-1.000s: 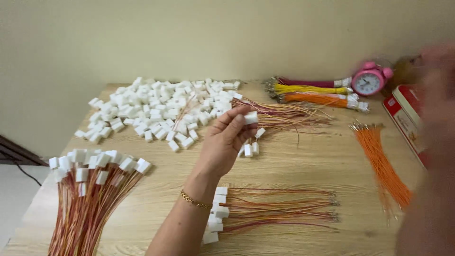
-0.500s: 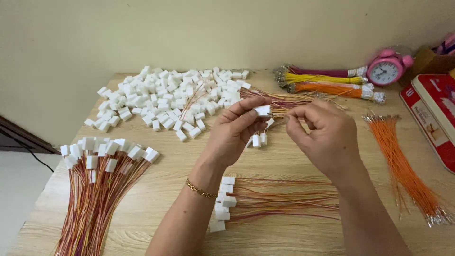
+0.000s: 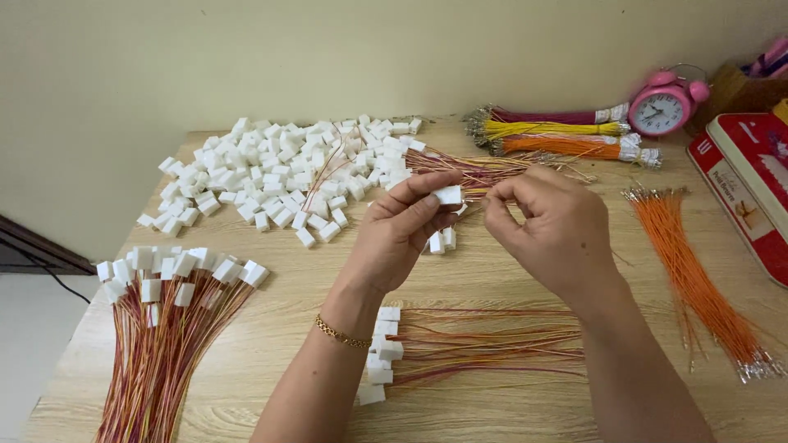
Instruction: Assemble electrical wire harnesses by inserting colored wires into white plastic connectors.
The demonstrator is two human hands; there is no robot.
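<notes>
Two hands mid-frame: my left hand [image 3: 402, 234] fingers pinch a white connector [image 3: 447, 195]; right hand [image 3: 552, 226] fingers pinched narrow beside it.

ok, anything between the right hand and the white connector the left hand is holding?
Nothing visible. The left hand pinches the white connector at its fingertips; the right hand sits just beside it, fingertips facing it across a small open gap.

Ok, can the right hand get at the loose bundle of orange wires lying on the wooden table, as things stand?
Probably yes. The loose bundle of orange wires lies just beside the right hand on the wooden table, with nothing between them. But its fingers are pinched up against the small white plastic connector that the left hand holds.
</notes>
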